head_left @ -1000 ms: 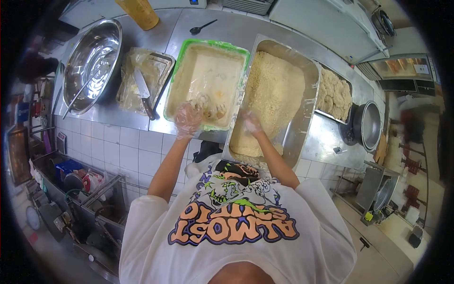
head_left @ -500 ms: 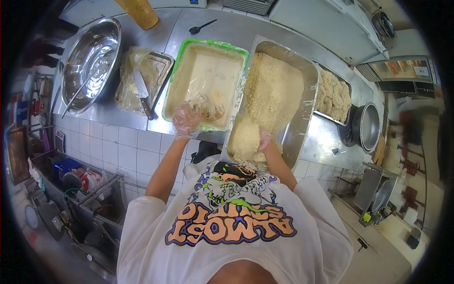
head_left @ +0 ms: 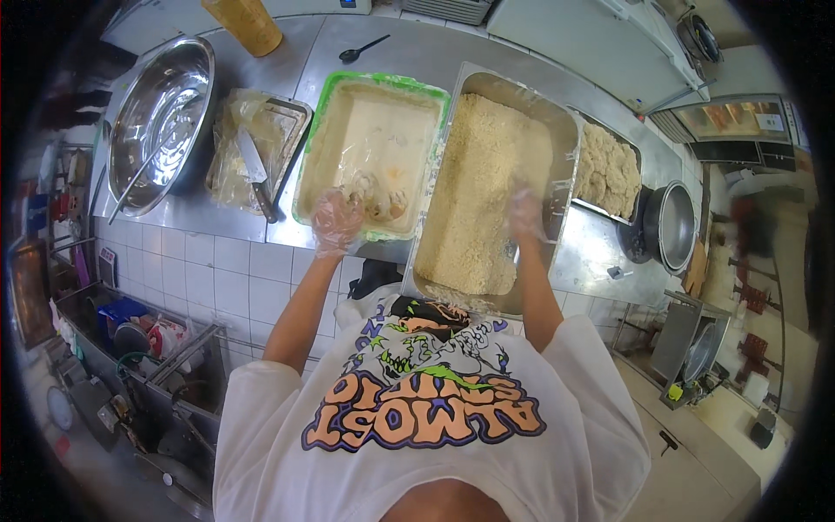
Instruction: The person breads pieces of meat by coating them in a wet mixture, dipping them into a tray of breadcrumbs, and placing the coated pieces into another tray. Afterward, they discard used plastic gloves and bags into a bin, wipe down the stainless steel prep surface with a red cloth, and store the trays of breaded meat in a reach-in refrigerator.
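Gloved right grip [head_left: 525, 211] over pale breadcrumbs [head_left: 487, 191]

Bright even light, steel glare, fisheye-bent dark rim, slight motion blur

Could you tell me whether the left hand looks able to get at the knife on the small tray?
Probably yes: the left hand is at the green tub's near edge, the knife lies uncovered just to its left.

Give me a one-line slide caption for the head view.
Gloved left hand at the green-rimmed batter tray, gloved right hand over the steel breadcrumb pan, on a steel counter.
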The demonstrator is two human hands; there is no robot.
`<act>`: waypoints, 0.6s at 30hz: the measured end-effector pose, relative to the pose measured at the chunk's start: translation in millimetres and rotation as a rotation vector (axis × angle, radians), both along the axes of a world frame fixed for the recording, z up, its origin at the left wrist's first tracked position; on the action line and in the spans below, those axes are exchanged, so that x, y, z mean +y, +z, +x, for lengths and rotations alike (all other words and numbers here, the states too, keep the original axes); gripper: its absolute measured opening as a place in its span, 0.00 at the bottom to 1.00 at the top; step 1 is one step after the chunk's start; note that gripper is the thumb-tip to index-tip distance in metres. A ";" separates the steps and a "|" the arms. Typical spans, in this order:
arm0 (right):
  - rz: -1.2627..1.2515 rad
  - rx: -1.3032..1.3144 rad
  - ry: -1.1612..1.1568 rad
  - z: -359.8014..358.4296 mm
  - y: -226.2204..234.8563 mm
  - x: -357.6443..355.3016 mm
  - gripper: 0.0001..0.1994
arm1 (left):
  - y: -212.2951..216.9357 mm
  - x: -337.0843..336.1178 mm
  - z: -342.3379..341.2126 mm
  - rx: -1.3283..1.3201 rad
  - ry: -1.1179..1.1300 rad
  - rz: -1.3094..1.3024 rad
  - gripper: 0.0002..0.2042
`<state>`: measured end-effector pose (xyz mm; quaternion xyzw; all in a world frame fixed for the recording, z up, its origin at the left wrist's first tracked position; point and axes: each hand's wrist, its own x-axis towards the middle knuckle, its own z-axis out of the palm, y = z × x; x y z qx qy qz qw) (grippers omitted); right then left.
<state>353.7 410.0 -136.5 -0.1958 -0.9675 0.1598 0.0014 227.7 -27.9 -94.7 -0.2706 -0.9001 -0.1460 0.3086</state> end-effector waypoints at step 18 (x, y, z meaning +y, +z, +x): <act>-0.749 -0.517 -0.185 76.7 -41.9 -182.2 0.29 | 6.0 -1.7 3.2 -0.121 0.023 -0.036 0.13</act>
